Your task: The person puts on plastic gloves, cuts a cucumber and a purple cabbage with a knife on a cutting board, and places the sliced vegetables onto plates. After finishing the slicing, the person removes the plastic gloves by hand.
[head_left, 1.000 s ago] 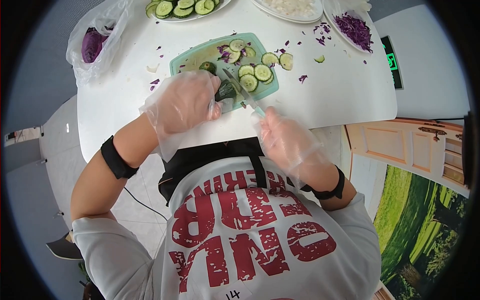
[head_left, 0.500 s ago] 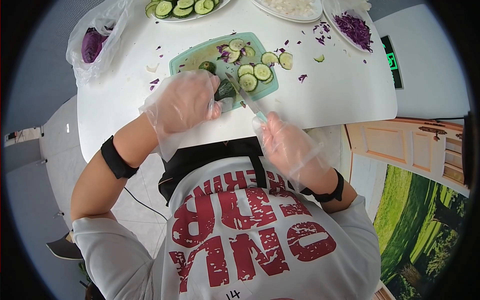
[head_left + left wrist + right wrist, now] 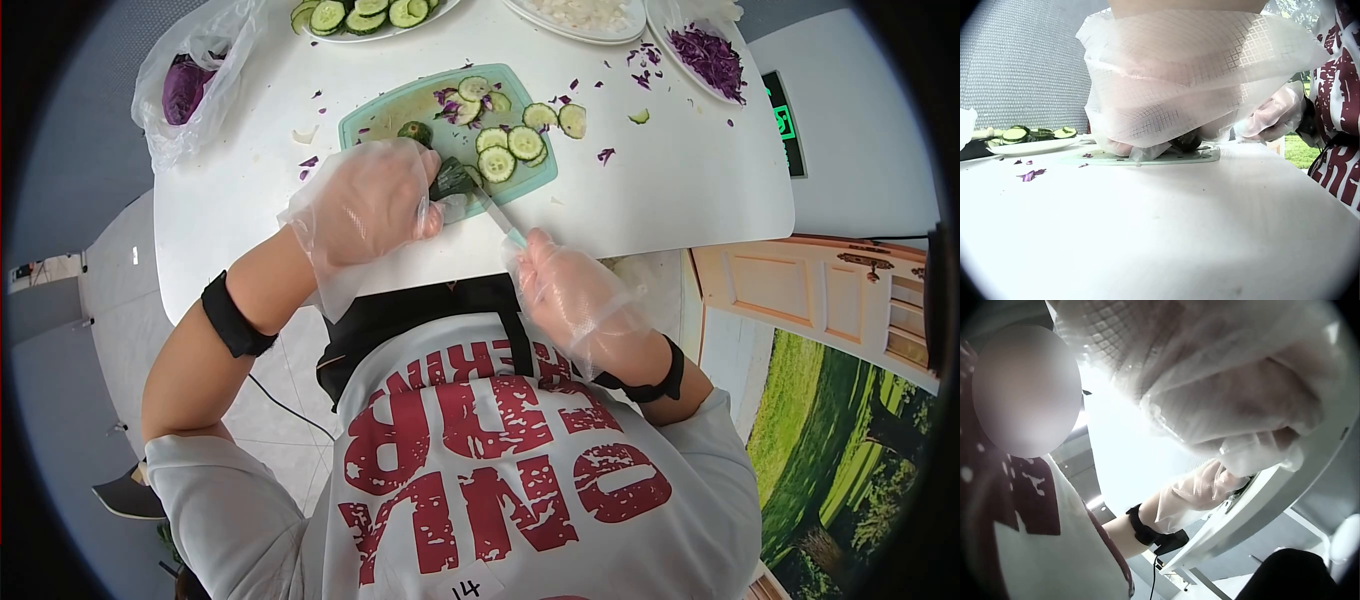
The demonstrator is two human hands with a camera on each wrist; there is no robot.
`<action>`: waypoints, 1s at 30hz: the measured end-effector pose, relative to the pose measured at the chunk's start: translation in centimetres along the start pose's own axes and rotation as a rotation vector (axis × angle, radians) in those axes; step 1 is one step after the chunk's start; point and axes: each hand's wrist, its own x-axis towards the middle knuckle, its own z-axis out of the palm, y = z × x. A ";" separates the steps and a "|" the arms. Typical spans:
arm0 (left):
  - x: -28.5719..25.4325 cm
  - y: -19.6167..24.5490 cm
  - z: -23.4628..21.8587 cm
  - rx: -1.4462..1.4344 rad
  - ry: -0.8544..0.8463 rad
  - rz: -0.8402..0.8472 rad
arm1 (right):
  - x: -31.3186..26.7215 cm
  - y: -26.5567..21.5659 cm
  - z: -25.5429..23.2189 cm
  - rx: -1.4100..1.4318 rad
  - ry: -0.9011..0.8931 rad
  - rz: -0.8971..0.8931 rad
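Observation:
My left hand (image 3: pixel 372 200), in a clear plastic glove, holds a dark green cucumber (image 3: pixel 450 178) down on the pale green cutting board (image 3: pixel 375 118). Its dark end (image 3: pixel 1186 142) peeks out under the glove in the left wrist view. In my gloved right hand (image 3: pixel 578 292) is the handle of a small knife (image 3: pixel 494 214). The blade is at the cucumber's right end, its tip hidden there. A thin slice edge shows at that end. Cut cucumber slices (image 3: pixel 524 145) lie on the board to the right of the blade. A cucumber stub (image 3: pixel 415 133) rests beyond my left hand.
At the table's far side stand a plate of cucumber slices (image 3: pixel 368 12), a plate of chopped white pieces (image 3: pixel 580 14) and shredded purple cabbage (image 3: pixel 708 62). A plastic bag (image 3: pixel 222 82) with purple cabbage lies at the left. Purple scraps (image 3: pixel 606 156) are scattered over the white table (image 3: pixel 680 200).
The knife's tip, earlier in sight just right of the cucumber, has moved down and left into the cucumber's end. My right hand has shifted slightly; the left hand stays put.

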 end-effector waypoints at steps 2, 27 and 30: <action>0.0 0.0 -0.1 -0.006 0.003 -0.001 | 0.5 -0.4 -0.5 0.101 -0.062 0.157; 0.1 0.1 -0.2 -0.065 -0.035 -0.034 | 0.1 -0.8 -0.1 0.297 0.095 0.169; 0.1 0.2 -0.2 -0.067 -0.038 -0.039 | 0.2 -0.9 -0.2 0.275 0.086 0.178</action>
